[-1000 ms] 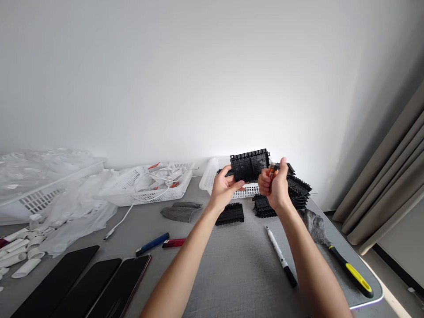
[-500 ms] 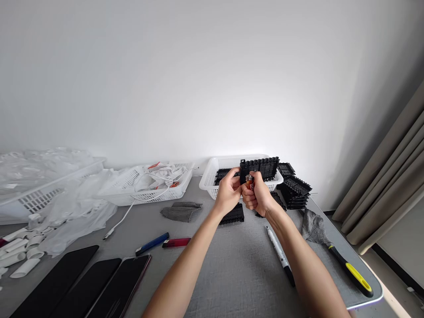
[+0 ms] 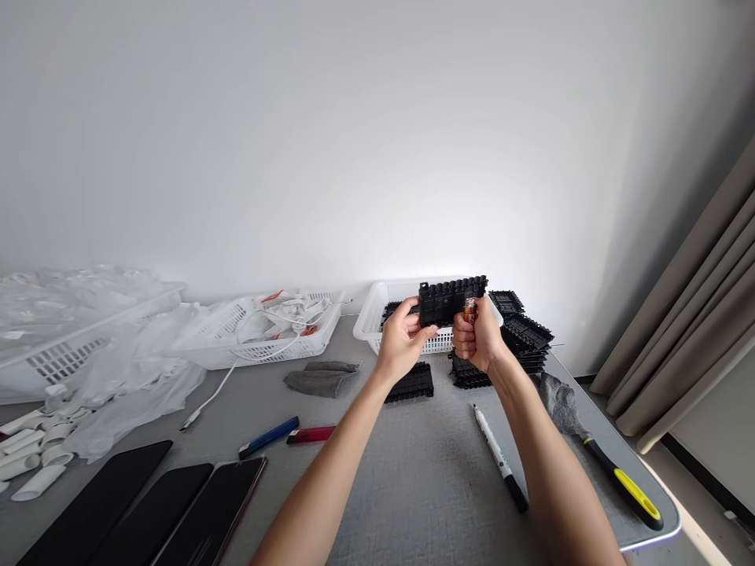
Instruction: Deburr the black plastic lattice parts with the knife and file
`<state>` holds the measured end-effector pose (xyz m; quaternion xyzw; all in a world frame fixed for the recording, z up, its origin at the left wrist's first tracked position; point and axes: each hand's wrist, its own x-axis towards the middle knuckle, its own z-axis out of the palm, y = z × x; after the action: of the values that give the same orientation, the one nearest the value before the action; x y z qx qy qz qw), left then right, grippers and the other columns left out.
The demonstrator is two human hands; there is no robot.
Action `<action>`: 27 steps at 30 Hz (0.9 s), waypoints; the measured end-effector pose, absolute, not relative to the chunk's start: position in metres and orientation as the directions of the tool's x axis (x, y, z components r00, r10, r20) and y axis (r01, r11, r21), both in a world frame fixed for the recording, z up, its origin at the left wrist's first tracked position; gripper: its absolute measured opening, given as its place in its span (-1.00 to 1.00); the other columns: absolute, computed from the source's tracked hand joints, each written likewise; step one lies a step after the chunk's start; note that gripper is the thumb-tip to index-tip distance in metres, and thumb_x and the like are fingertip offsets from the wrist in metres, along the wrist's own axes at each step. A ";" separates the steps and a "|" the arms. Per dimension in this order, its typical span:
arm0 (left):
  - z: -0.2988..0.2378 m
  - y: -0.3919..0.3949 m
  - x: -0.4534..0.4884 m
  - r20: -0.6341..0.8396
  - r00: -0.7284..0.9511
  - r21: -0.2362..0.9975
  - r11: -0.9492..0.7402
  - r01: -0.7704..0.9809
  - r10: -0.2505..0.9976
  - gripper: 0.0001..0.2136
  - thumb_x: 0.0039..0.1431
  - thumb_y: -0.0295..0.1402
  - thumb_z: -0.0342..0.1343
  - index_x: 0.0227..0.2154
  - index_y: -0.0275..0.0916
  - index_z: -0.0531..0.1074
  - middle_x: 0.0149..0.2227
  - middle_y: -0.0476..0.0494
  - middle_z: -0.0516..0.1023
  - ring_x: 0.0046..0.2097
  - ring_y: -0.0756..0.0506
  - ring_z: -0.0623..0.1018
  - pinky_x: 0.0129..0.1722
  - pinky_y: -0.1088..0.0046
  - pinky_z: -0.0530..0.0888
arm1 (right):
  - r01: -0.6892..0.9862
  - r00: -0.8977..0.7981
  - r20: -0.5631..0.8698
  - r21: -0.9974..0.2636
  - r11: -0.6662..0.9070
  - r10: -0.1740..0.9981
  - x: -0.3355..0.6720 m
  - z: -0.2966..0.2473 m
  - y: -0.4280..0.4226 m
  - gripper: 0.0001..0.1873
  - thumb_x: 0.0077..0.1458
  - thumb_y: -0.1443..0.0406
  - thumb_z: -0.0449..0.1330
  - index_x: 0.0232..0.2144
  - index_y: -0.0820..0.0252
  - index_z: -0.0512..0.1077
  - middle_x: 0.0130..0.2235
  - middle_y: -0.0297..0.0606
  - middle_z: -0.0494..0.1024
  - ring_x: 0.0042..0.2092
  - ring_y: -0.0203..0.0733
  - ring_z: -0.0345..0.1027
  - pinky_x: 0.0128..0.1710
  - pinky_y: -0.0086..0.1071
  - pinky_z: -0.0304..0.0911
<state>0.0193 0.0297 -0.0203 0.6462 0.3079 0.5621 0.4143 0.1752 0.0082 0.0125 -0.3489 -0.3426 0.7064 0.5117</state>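
Note:
My left hand (image 3: 402,342) grips the left end of a black ribbed plastic part (image 3: 451,299), held up above the table in front of a white basket (image 3: 370,318). My right hand (image 3: 476,341) is closed in a fist around a small orange lighter (image 3: 469,310), whose top touches the lower right edge of the black part. More black parts are stacked at the right (image 3: 524,336), and one lies on the table below my hands (image 3: 411,382).
A marker (image 3: 500,457) and a yellow-handled tool (image 3: 625,483) lie at the right, beside a grey cloth (image 3: 560,405). Blue and red lighters (image 3: 288,431), three dark phones (image 3: 153,515), white tubes (image 3: 35,456), a cable basket (image 3: 265,330) and plastic bags are at the left.
My right hand carried the orange lighter left under the black part's left end, then back right to its right edge. The black part has tipped from upright to edge-on.

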 end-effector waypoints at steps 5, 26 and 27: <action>-0.019 0.028 0.018 0.473 0.176 0.880 -0.472 -0.049 0.864 -0.46 -0.01 -0.30 0.35 0.04 -0.25 0.34 -0.25 -0.20 0.65 -0.23 -0.18 0.67 -0.20 0.29 0.62 | -0.534 -0.137 -0.106 -0.829 -0.164 0.985 0.195 0.014 0.012 -0.52 0.23 0.04 -0.21 -0.68 0.03 -0.12 -0.70 -0.54 -0.15 -0.66 -0.42 -0.41 -0.77 -0.52 -0.34; -0.020 0.027 0.018 0.493 0.173 0.869 -0.492 -0.050 0.853 -0.49 0.03 -0.28 0.34 0.04 -0.24 0.36 -0.24 -0.21 0.66 -0.20 -0.20 0.67 -0.18 0.27 0.62 | -0.551 -0.091 -0.077 -0.827 -0.115 0.993 0.201 0.014 0.015 -0.47 0.23 0.01 -0.23 -0.71 0.06 -0.10 -0.71 -0.52 -0.14 -0.68 -0.42 -0.37 -0.76 -0.52 -0.33; -0.020 0.027 0.019 0.497 0.173 0.866 -0.498 -0.043 0.850 -0.49 0.03 -0.28 0.33 0.05 -0.24 0.36 -0.23 -0.22 0.66 -0.19 -0.20 0.67 -0.18 0.27 0.62 | -0.548 -0.094 -0.084 -0.827 -0.122 0.992 0.200 0.014 0.015 -0.47 0.23 0.01 -0.23 -0.72 0.06 -0.11 -0.71 -0.52 -0.14 -0.69 -0.43 -0.36 -0.75 -0.51 -0.33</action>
<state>0.0186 0.0269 -0.0200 0.6559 0.3076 0.5645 0.3955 0.2000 0.0148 0.0141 -0.3439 -0.3227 0.6655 0.5786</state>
